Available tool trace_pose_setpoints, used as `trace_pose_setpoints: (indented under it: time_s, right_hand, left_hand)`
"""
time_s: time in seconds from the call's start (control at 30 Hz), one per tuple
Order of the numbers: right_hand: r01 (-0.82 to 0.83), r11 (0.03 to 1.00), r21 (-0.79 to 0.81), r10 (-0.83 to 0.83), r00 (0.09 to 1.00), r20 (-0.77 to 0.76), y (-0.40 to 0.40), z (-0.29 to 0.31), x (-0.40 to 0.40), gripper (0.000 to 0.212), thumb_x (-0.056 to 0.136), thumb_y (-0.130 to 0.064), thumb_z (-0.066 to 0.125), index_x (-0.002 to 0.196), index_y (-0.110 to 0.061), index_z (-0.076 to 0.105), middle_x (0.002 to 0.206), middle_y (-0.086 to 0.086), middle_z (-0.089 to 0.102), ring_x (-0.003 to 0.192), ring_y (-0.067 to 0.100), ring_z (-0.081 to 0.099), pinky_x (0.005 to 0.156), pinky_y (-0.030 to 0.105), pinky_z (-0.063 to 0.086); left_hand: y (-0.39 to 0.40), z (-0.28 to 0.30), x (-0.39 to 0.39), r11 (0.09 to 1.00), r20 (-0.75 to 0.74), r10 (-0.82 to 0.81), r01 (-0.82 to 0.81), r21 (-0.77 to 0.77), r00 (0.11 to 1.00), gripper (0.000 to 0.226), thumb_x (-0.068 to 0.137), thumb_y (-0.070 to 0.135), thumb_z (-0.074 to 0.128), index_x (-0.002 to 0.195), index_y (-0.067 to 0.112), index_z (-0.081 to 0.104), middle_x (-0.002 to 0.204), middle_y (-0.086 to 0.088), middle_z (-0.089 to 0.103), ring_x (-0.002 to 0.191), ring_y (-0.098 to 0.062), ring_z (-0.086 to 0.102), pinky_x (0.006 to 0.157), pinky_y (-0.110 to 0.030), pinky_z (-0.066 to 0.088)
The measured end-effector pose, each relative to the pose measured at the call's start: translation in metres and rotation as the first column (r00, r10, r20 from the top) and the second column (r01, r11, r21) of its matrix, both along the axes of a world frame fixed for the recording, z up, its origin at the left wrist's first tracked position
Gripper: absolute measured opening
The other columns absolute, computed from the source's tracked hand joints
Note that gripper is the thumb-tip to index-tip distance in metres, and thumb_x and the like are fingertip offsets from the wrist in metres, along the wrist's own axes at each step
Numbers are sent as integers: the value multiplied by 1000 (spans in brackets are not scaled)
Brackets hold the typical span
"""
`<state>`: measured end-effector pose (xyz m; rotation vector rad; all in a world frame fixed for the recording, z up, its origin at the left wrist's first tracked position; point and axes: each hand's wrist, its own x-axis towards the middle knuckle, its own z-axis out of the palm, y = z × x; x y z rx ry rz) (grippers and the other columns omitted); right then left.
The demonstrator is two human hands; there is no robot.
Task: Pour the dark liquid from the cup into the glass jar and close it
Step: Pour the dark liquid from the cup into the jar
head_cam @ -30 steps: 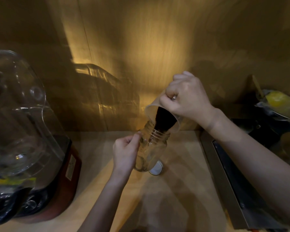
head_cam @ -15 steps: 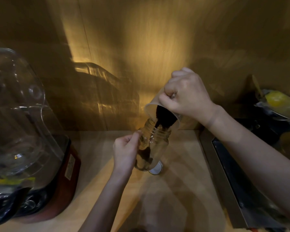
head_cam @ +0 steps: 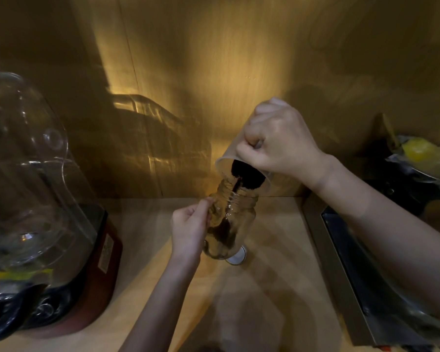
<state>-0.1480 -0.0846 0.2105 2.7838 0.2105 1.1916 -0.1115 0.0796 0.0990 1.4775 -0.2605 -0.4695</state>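
Observation:
A clear glass jar (head_cam: 241,219) stands on the wooden counter, its mouth open. My left hand (head_cam: 189,228) grips its left side. My right hand (head_cam: 277,141) holds a translucent plastic cup (head_cam: 229,158) tipped steeply over the jar's mouth. Dark liquid (head_cam: 247,175) fills the cup's lower rim and runs in a thin stream into the jar, where a dark pool sits near the bottom. A round white lid (head_cam: 238,256) lies flat on the counter just behind the jar's base, partly hidden.
A blender with a clear dome cover and a red base (head_cam: 99,262) fills the left side. A metal-rimmed recess (head_cam: 341,262) runs along the right. A wrapped yellow item (head_cam: 419,151) sits far right. A wooden wall stands close behind.
My right hand has lifted the cup's base, tilting it more. The stream has started and dark liquid has gathered in the jar. My left hand holds still.

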Motion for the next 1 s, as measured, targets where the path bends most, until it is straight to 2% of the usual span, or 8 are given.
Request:
trace_pose_setpoints:
  time_s: [0.1, 0.33, 0.53, 0.77, 1.0]
  right_hand:
    - [-7, 1000, 3, 7, 1000, 4, 0, -1, -1, 30, 66, -8, 56, 37, -6, 49, 33, 8, 46, 40, 23, 41, 53, 27, 31]
    - [-48, 998, -29, 48, 999, 19, 0, 0, 0, 31, 66, -6, 58, 37, -6, 50, 34, 9, 48, 41, 24, 44, 50, 35, 42]
    - [-79, 996, -48, 80, 996, 27, 0, -1, 0, 30, 66, -3, 61, 37, -6, 51, 34, 9, 49, 41, 25, 45, 51, 39, 45]
    - [-108, 993, -52, 110, 993, 42, 2, 2, 0, 31, 65, -1, 61, 37, -6, 49, 33, 8, 47, 41, 23, 41, 50, 36, 43]
    - [-123, 991, -57, 126, 990, 56, 3, 4, 1, 32, 65, 1, 60, 36, -6, 48, 32, 8, 44, 39, 23, 40, 48, 35, 42]
  left_hand:
    - [1, 0, 0, 1000, -3, -6, 6, -1, 1000, 41, 83, 20, 56, 44, 14, 43, 40, 4, 33, 42, -11, 28, 49, -28, 26]
    - [-1, 1, 0, 1000, -37, -10, 10, -13, 999, 43, 83, 21, 56, 42, 17, 44, 36, 9, 35, 40, -8, 30, 50, -28, 27]
    - [-1, 2, -1, 1000, -41, -23, 22, -18, 999, 42, 83, 21, 55, 44, 15, 44, 36, 9, 35, 40, -7, 30, 49, -27, 28]
    - [-2, 3, 2, 1000, -38, -8, 8, -6, 999, 43, 82, 22, 56, 42, 17, 43, 36, 9, 33, 39, -7, 27, 45, -25, 25]
    - [-2, 4, 1, 1000, -56, -16, 15, -27, 998, 45, 83, 22, 55, 41, 18, 43, 33, 11, 34, 35, -5, 28, 39, -18, 27]
